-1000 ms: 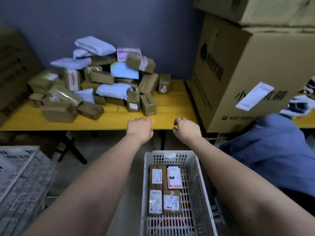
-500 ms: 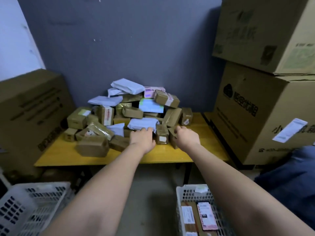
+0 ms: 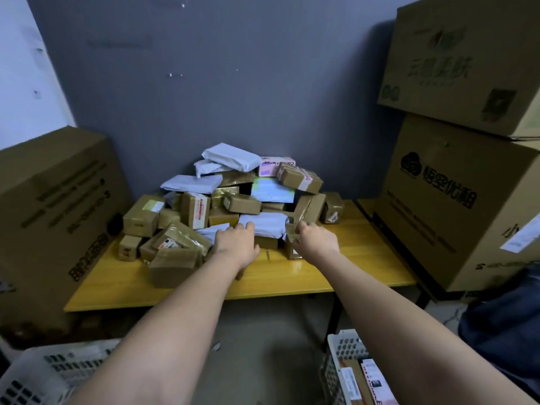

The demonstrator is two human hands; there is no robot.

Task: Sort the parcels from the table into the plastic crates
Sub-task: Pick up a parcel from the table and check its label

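A white crate [image 3: 43, 372] is sitting on the floor at lower left, and the heap of parcels [image 3: 230, 200] is lying on the yellow desk [image 3: 344, 267] against the wall. The left hand [image 3: 235, 242] is resting with fingers outstretched on a white mailer [image 3: 267, 225]. Just right of it, the right hand [image 3: 315, 239] is gripping a small brown box [image 3: 290, 244], and a second crate [image 3: 344, 372] holding parcels is standing at lower right.

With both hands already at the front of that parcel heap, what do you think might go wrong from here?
1. The left hand and right hand reach for parcels at the bottom of the heap; pulling those may topple the white mailers stacked on top.
2. Loosened boxes might slide off the yellow table onto the floor, missing the crate.
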